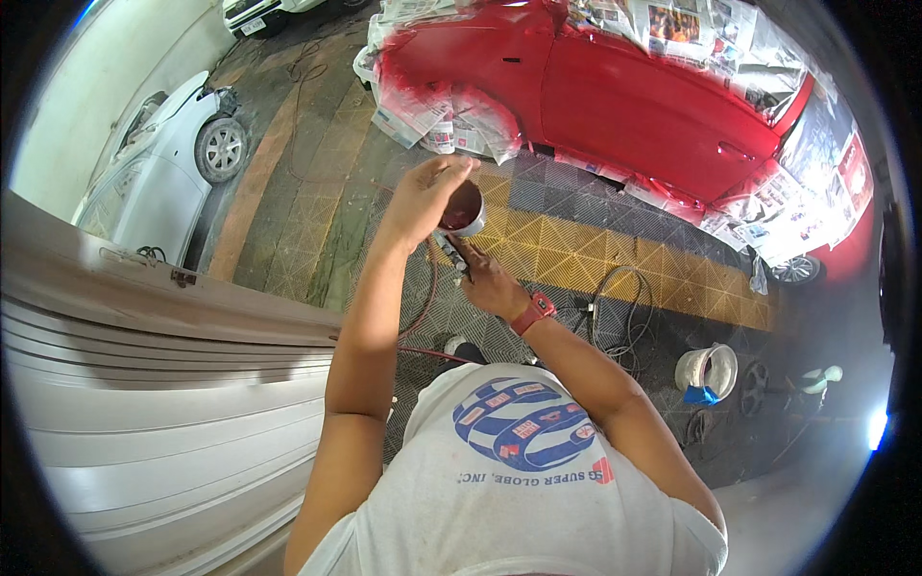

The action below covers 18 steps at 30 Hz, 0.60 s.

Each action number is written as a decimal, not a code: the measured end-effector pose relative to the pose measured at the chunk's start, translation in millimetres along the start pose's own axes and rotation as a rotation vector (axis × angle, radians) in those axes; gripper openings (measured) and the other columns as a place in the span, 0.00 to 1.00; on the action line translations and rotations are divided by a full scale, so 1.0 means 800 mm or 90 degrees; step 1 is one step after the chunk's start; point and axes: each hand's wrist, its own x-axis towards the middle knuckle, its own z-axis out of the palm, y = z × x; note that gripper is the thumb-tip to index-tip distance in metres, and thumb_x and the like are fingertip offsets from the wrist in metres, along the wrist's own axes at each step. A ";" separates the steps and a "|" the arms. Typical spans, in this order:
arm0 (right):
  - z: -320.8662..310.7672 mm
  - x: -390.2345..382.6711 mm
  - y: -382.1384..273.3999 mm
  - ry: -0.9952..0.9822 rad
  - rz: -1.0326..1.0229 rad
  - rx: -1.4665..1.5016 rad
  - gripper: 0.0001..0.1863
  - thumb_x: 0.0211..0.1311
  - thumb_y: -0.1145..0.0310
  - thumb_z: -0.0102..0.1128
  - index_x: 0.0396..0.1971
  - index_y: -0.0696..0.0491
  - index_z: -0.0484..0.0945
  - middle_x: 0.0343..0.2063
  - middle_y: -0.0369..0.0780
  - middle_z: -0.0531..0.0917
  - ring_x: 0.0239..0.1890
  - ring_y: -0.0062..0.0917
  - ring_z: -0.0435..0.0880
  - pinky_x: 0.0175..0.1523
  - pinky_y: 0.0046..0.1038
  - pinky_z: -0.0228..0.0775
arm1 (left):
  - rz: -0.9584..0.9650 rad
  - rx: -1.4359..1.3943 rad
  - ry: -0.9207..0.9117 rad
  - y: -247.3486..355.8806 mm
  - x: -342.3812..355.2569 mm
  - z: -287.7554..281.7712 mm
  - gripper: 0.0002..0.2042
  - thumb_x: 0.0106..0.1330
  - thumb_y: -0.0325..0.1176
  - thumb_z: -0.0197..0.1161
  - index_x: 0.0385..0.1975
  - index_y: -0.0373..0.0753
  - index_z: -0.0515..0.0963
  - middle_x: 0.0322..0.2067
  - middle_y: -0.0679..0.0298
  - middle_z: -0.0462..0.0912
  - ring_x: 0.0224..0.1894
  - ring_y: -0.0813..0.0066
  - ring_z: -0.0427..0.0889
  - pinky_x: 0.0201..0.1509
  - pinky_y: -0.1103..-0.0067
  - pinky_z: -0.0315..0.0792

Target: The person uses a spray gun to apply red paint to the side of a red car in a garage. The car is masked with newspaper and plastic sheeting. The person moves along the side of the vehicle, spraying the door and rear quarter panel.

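Observation:
My left hand (425, 200) is raised at the left of an open cup (463, 209) of dark red liquid, fingers curled together above its rim; what they grip, if anything, is hidden. Below, my right hand (490, 286) is closed around a metal spray gun (448, 252) that carries the cup. A red hose (423, 309) trails from near the gun. A red watch is on my right wrist.
A red car (634, 115) masked with newspaper (768, 206) stands ahead. A white car (158, 168) is at left, another behind. A pale slatted panel (163, 403) is at lower left. Coiled hoses (619, 322) and a white bucket (693, 372) lie on the tiled floor (557, 240).

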 end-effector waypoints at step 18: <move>-0.104 -0.059 0.008 -0.003 0.017 0.067 0.38 0.77 0.40 0.64 0.69 0.58 0.76 0.57 0.60 0.85 0.55 0.58 0.87 0.60 0.53 0.81 | 0.426 0.639 0.135 0.032 -0.008 0.188 0.06 0.73 0.38 0.71 0.41 0.44 0.88 0.49 0.62 0.87 0.53 0.54 0.86 0.57 0.59 0.81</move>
